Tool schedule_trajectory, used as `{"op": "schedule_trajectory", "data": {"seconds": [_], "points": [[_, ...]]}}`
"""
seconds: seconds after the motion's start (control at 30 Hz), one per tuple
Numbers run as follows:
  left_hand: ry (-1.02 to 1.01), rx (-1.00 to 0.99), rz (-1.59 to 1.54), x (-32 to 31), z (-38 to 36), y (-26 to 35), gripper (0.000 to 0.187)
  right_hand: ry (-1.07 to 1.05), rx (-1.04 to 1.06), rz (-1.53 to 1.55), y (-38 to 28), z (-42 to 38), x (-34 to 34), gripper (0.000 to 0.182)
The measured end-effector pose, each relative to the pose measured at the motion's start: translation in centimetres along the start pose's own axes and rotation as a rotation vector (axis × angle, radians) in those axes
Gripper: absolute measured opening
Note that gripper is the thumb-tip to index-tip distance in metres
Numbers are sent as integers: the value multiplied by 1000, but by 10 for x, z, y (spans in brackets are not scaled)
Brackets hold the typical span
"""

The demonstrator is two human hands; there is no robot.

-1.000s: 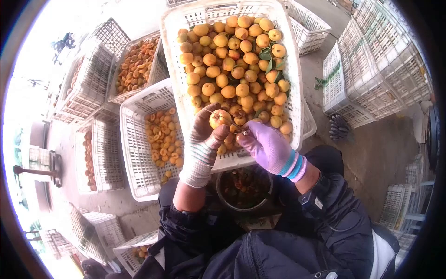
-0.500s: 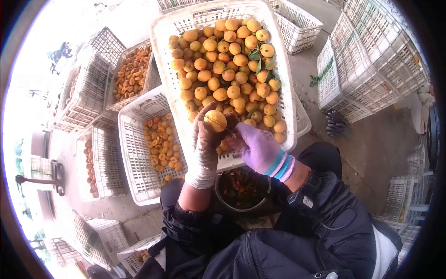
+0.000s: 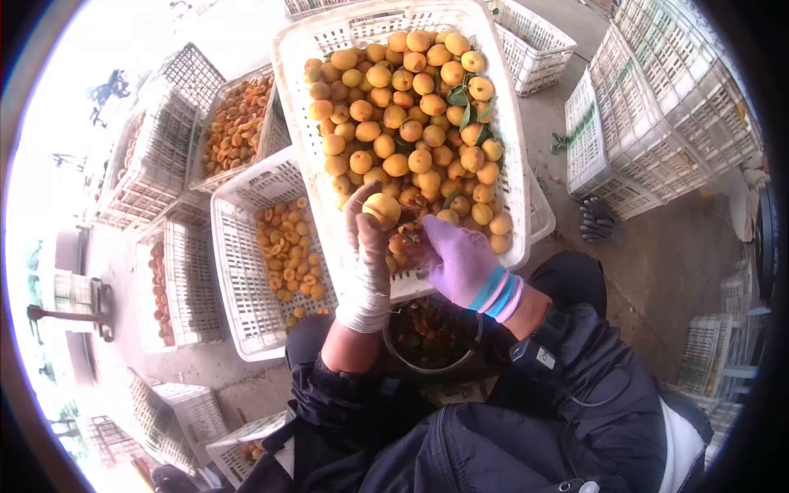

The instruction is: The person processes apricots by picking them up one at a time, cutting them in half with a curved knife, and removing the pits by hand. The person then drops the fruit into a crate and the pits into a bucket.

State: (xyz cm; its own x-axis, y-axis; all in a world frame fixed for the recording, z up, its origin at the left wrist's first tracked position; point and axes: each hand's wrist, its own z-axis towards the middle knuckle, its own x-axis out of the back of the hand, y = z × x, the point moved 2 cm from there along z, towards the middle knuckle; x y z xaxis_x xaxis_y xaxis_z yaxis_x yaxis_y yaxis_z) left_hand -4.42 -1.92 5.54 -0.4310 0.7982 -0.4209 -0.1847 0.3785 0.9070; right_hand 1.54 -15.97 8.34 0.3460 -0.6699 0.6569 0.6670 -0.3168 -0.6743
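My left hand, with a whitish wrap from palm to wrist, is closed around a yellow-orange apricot above the near end of a white crate. Whole apricots fill that crate. Just right of the held fruit is my right hand, in a purple glove with blue-striped cuff. Its fingers are bent together at the apricot's side; what they grip is hidden. Below both hands, between the knees, stands a round bucket of dark scraps.
Halved apricots lie in a second white crate on the left, with more crates of orange halves behind. Stacked crates rise at the right; dark gloves lie on the floor by them.
The view has shifted slightly. My left hand still holds the apricot, while my right fingers have drawn slightly away from it. A thin dark line across the fruit no longer shows.
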Motion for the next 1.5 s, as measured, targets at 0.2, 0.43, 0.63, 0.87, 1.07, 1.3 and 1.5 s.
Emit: {"op": "schedule_trajectory", "data": {"seconds": [0.2, 0.43, 0.63, 0.87, 1.07, 1.3, 1.5], "points": [[-70, -112, 312, -15, -6, 15, 64, -79, -84, 58, 3, -1, 2, 23], [4, 46, -213, -8, 3, -12, 74, -21, 9, -11, 4, -2, -5, 20], [-105, 138, -598, 5, 6, -4, 78, -70, 32, -110, 3, -11, -2, 22], [29, 36, -348, 18, 10, 2, 67, -30, -162, 155, 8, -3, 16, 26], [-60, -294, 676, -19, -12, 6, 73, 81, -178, 718, 1, 9, 9, 37], [-72, -86, 417, -35, -22, 8, 71, 137, -58, 459, -3, 4, 6, 29], [-63, 230, 61, -38, -26, -3, 60, 229, 145, 248, -3, 4, 7, 26]]}}
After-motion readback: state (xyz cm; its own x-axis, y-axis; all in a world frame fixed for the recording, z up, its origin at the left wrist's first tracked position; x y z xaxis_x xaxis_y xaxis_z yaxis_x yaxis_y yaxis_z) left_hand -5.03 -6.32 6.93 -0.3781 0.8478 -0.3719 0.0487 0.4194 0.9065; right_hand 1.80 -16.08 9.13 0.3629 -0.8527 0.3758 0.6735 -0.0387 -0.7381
